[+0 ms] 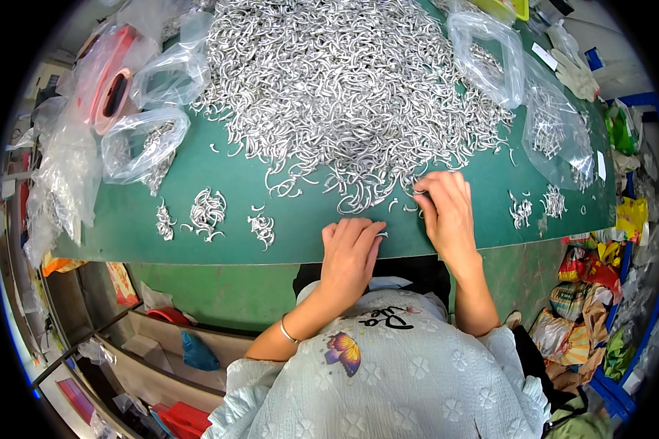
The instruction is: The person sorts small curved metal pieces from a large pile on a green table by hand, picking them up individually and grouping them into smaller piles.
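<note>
Sorting goes on at the green table point(198, 175), where the big heap of small curved metal hooks point(344, 80) lies at twelve o'clock. The right hand point(447, 212) pinches hooks at the heap's near edge. The left hand point(350, 252), at seven o'clock from it, is curled around a few pieces. I judge the next move needs a careful count.

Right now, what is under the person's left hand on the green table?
The left hand rests curled near the green table edge; one small silver hook peeks out at its fingertips. Anything beneath the palm is covered.
</note>
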### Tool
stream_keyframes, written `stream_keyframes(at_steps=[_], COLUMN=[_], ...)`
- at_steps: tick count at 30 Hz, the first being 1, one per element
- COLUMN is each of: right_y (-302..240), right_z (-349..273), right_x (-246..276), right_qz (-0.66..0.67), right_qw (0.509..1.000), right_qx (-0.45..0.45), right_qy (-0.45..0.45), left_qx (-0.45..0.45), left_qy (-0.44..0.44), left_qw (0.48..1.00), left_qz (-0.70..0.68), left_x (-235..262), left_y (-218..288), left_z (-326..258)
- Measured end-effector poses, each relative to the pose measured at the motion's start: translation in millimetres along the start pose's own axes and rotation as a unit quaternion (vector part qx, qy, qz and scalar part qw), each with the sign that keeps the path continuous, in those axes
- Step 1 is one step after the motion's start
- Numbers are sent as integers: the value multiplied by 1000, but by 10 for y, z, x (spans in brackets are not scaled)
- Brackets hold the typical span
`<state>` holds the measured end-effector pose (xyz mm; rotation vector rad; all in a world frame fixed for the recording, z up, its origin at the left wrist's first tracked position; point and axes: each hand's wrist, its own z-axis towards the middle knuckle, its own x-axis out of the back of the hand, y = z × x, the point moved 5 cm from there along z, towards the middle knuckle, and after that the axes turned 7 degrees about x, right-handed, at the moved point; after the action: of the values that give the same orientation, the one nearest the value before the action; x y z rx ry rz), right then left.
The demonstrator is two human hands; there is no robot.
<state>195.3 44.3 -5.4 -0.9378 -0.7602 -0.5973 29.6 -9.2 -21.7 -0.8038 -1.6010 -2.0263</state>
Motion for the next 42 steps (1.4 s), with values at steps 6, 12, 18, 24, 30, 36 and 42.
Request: stream_keyframes(at_steps=[6,12,18,24,30,36,42], right_y=[-35,-3,-310,-296,-30,205,75], right_z=[-19,-14,-112,-192,-152,-117,-21], right_x=[-50,-21,-43,-101,158,117,151], right_qz=[-55,-32,109,96,49,-63,5], right_qw=[998,999,989,988,995,996,999], right_qx=[8,-14,72,90,45,-59,-17], right_qy=[-21,-8,-74,-82,75,11,35], left_qx=[24,41,57,69,33,22,17], left_qy=[0,-1,-1,-1,-41,-8,-1], left_qw=[1000,999,997,993,999,1000,1000], left_qz=[-17,-20,-46,-94,-14,-4,-4], left_x=[5,0,-32,51,-7,-48,-62], left_y=[9,5,-89,9,32,23,-16], left_z=[15,9,-18,31,25,17,-3])
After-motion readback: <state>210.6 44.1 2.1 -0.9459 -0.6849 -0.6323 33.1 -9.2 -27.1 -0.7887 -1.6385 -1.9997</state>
